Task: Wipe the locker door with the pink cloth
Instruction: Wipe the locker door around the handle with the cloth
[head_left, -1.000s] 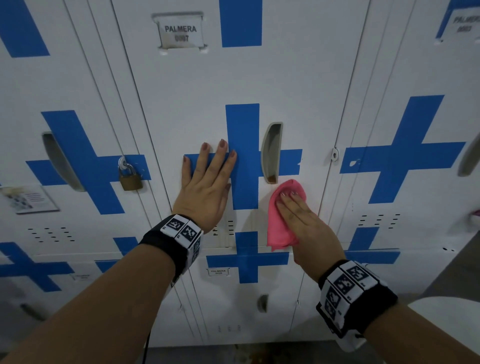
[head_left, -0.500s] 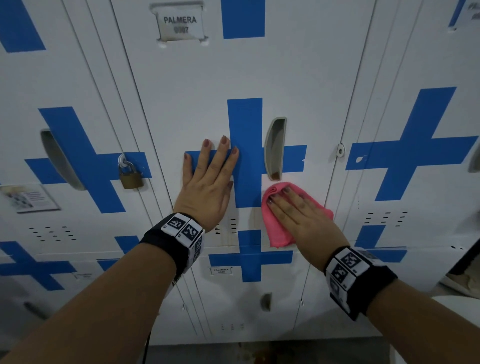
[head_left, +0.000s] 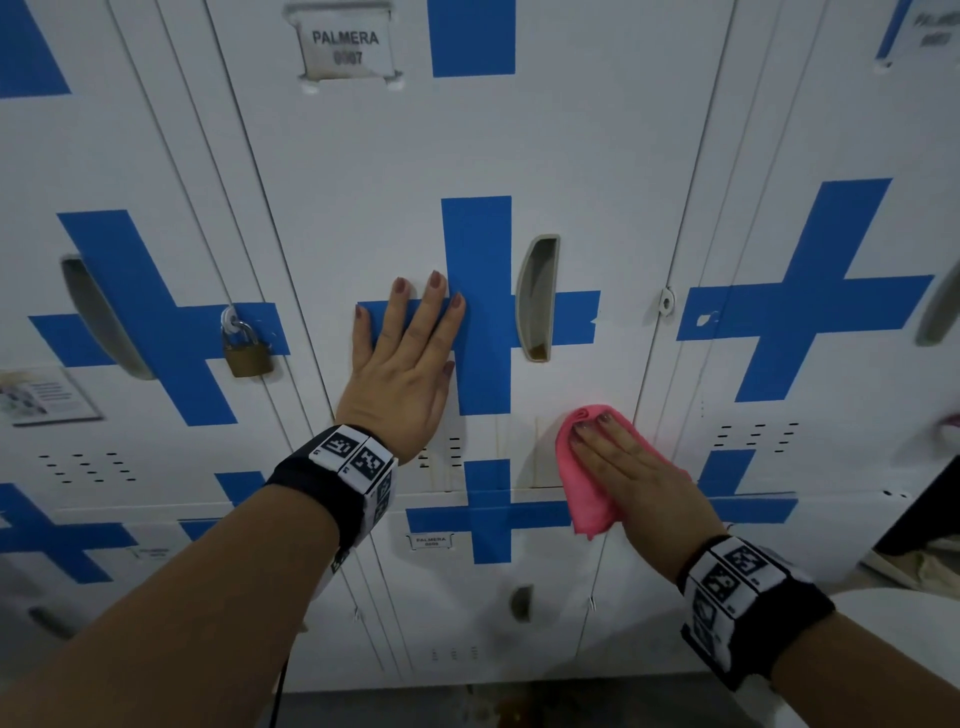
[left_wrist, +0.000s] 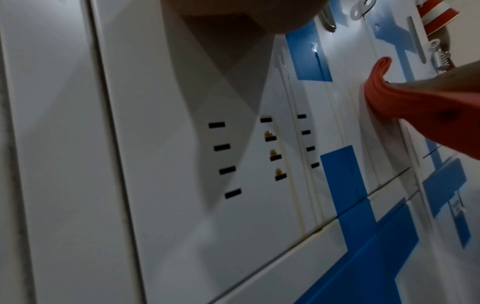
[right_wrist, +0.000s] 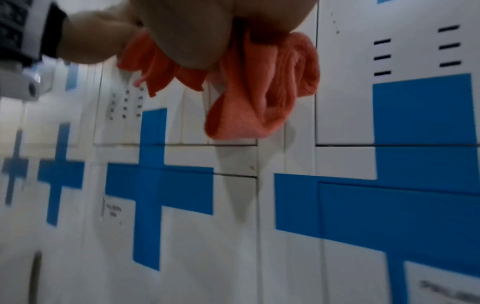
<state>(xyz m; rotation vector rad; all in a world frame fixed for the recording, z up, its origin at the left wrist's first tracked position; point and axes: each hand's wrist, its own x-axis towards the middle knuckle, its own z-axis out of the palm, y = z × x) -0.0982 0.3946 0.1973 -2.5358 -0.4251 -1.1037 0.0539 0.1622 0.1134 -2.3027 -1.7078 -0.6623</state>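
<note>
Low on the white locker door (head_left: 467, 145), right hand (head_left: 639, 483) flat, fingers straight, pressing the pink cloth (head_left: 584, 493) there; left hand (head_left: 402, 374) spread flat beside the handle (head_left: 537, 299).

Dim, bluish indoor light; soft shadows, wide-angle bending, blurred wrist views.

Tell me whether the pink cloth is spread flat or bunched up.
Bunched up. The pink cloth lies folded in thick layers under the right hand, pressed against the locker door; the right wrist view shows rolled folds.
</note>
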